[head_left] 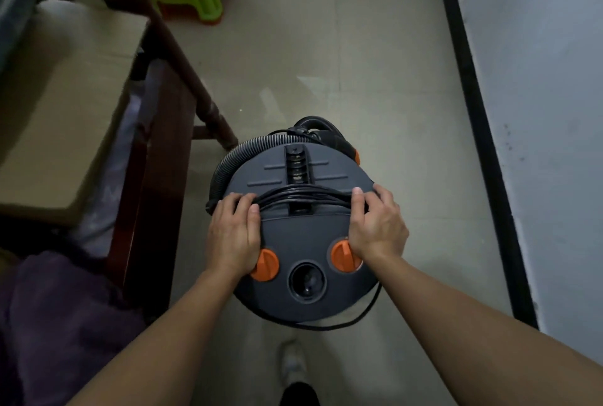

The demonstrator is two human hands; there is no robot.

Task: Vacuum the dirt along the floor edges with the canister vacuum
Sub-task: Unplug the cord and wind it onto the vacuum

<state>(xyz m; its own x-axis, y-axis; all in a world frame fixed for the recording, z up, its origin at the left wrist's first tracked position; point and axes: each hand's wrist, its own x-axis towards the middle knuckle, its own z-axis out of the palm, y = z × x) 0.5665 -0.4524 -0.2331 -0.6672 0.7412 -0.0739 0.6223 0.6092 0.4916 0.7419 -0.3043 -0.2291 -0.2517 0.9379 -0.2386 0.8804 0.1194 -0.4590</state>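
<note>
Pretty simple look on this person. The left forearm (169, 324) and right forearm (456, 311) are bare right back to the bottom corners of the shot. The left hand (233, 236) and right hand (378, 226) are bare as well, with short, plain nails. Lower down there's one pale, whitish shoe (292, 361), kinda blurry. A bit of black clothing (298, 394) sits at the very bottom edge, too dark to say much more.

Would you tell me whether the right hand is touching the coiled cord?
Touching: the head view shows the right hand with fingers curled over the coiled cord.
</note>
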